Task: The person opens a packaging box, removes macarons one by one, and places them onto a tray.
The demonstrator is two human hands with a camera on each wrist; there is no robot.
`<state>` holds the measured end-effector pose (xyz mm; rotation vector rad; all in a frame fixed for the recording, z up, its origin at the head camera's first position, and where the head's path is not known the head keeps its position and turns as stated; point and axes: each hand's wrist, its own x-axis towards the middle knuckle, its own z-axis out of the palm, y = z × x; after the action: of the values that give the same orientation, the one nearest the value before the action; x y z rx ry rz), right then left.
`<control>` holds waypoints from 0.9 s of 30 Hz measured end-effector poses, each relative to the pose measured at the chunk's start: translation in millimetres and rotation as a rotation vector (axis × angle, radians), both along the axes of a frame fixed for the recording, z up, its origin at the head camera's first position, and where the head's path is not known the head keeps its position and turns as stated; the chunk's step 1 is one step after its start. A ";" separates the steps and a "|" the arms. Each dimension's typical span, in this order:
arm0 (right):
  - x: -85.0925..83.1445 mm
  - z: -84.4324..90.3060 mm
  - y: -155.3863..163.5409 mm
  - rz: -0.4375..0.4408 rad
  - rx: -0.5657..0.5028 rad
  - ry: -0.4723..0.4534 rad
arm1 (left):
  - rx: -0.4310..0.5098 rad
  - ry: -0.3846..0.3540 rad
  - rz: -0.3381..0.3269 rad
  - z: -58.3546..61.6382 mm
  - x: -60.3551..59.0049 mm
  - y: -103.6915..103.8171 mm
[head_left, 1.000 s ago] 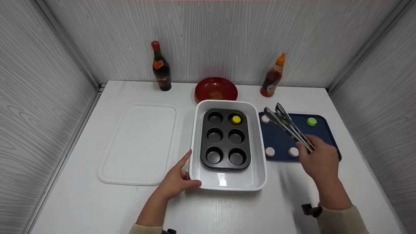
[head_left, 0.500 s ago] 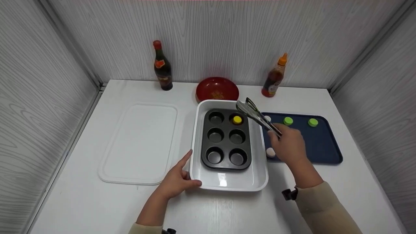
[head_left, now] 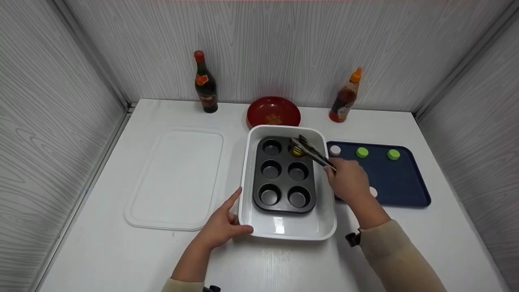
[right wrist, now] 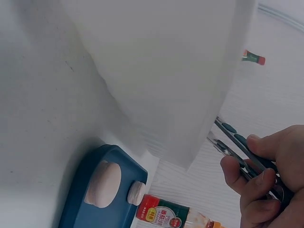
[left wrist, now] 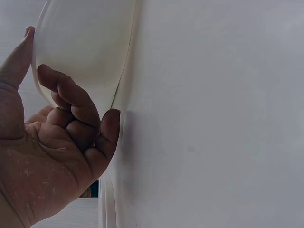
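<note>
My right hand (head_left: 349, 178) grips metal tongs (head_left: 314, 155), held from the right over a dark muffin tin (head_left: 284, 183). The tongs' tips are in its far right cup, at a yellow macaron (head_left: 297, 151) partly covered by them. The tin sits inside a white rectangular tub (head_left: 279, 231). My left hand (head_left: 219, 228) steadies the tub's near left corner, index finger straight along the side and thumb on the front rim. In the left wrist view the other fingers (left wrist: 78, 102) bend loosely beside the tub wall. The right wrist view shows the tongs' handles (right wrist: 256, 164) between thumb and fingers.
A navy tray (head_left: 397, 182) at the right carries green macarons (head_left: 362, 152) and pale ones (head_left: 335, 150), some behind my right hand. A white lid (head_left: 178, 178) lies at the left. Behind stand a dark bottle (head_left: 206, 89), a red bowl (head_left: 274, 111) and a sauce bottle (head_left: 344, 101).
My right hand has carried the tongs left from above the navy tray and lowered their tips to the yellow macaron in the muffin tin. My left hand has stayed at the tub corner.
</note>
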<state>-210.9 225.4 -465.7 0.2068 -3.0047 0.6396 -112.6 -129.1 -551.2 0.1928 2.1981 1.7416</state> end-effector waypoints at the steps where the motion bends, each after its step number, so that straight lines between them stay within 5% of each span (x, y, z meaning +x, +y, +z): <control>1: -0.5 0.3 -0.8 0.003 0.010 0.000 | -0.001 0.002 0.001 0.1 0.0 -0.1; 27: -4.7 -6.1 -6.1 0.014 0.094 0.017 | -0.026 -0.010 0.008 0.7 1.2 0.2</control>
<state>-215.6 219.3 -471.8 0.2368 -3.0224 0.4955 -111.4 -128.8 -550.5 0.1683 2.2165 1.7133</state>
